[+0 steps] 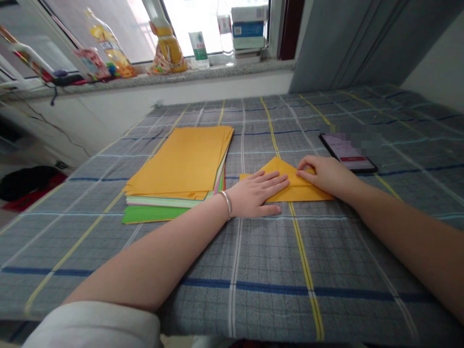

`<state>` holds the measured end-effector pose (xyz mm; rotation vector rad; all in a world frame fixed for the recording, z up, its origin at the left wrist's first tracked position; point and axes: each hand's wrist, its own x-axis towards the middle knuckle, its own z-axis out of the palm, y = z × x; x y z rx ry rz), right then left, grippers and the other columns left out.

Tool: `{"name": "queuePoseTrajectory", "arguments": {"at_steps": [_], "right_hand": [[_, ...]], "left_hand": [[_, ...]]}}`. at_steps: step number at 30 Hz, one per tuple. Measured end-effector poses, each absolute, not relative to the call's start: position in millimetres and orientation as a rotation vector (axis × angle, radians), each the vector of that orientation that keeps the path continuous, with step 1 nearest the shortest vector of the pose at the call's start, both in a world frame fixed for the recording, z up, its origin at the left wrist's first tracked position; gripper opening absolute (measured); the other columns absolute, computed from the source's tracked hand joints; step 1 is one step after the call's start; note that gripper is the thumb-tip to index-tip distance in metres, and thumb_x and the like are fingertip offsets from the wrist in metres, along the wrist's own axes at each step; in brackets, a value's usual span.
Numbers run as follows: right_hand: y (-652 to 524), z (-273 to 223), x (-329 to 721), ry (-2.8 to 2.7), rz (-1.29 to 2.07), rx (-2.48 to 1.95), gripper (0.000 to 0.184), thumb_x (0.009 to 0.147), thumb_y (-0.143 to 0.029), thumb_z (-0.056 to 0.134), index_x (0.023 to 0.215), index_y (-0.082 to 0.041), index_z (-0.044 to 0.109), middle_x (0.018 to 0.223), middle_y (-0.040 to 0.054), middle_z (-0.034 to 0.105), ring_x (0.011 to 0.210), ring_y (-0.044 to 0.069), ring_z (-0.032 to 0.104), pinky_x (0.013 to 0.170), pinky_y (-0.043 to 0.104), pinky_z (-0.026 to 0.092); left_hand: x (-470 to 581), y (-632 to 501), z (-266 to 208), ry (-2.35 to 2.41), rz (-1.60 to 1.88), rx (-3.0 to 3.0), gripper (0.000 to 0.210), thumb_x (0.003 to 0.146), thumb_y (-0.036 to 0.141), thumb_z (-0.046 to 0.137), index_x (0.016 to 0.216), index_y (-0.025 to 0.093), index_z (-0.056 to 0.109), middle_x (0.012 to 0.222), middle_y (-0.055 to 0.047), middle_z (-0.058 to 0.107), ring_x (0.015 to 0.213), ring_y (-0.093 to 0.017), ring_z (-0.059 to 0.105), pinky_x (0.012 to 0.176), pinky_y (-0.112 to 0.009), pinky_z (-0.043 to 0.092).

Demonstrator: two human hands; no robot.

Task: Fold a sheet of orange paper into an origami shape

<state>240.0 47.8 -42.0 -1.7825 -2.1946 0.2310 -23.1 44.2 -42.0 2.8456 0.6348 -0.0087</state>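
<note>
A folded sheet of yellow-orange paper lies on the checked cloth, its top brought to a peak above a straight lower strip. Flat across its left part rests my left hand, fingers stretched out, with a silver bangle at the wrist. My right hand pinches the paper at its right slope between thumb and fingers. Part of the paper's left side is hidden under my left hand. Just left of that hand is a stack of coloured paper, yellow-orange on top, with green, white and pink edges showing below.
A phone with a lit screen lies beyond my right hand. The grey checked cloth covers the whole surface. Along the windowsill stand bottles, a tube and stacked boxes. A grey curtain hangs at the back right.
</note>
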Motion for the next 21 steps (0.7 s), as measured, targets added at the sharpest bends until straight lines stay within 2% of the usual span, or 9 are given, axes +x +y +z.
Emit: {"name": "queuePoseTrajectory", "arguments": {"at_steps": [2,4,8,13,21], "right_hand": [[49,-40,249,-2.11,0.316,-1.816,0.025,0.084,-0.036,0.062,0.105,-0.024,0.071,0.086,0.0044,0.075,0.08,0.024,0.069,0.073,0.037,0.051],[50,-39,258,-2.062,0.422,-1.788,0.024,0.084,-0.035,0.062,0.102,-0.024,0.072,0.089,0.0044,0.075,0.082,0.023,0.07,0.075,0.037,0.054],[52,-37,269,-2.068,0.564,-1.684,0.027,0.083,-0.045,0.063,0.1,-0.027,0.074,0.096,0.0057,0.076,0.084,0.025,0.071,0.071,0.038,0.056],[56,-35,272,-2.186,0.547,-1.757,0.045,0.075,-0.053,0.069,0.111,-0.026,0.074,0.075,0.003,0.07,0.064,0.021,0.065,0.054,0.033,0.047],[57,-29,285,-2.082,1.052,-1.794,0.056,0.072,-0.051,0.07,0.122,-0.024,0.068,0.071,0.0012,0.065,0.05,0.016,0.054,0.043,0.03,0.041]], "left_hand": [[-23,44,-42,0.642,-0.019,2.847,0.073,0.102,0.056,0.042,0.162,0.019,0.021,0.17,-0.008,0.018,0.159,-0.026,0.014,0.129,-0.048,0.008],[-22,44,-43,0.648,-0.026,2.851,0.074,0.101,0.056,0.042,0.162,0.018,0.022,0.17,-0.008,0.018,0.159,-0.026,0.014,0.129,-0.048,0.008],[-21,44,-44,0.652,-0.006,2.848,0.073,0.101,0.055,0.043,0.162,0.02,0.023,0.17,-0.008,0.019,0.159,-0.026,0.015,0.129,-0.047,0.009],[-21,44,-44,0.65,0.005,2.844,0.073,0.101,0.057,0.042,0.162,0.021,0.024,0.169,-0.008,0.02,0.158,-0.026,0.016,0.129,-0.048,0.009],[-21,43,-43,0.637,0.041,2.855,0.07,0.101,0.055,0.046,0.16,0.023,0.028,0.168,-0.008,0.024,0.158,-0.028,0.019,0.128,-0.051,0.014]]}}
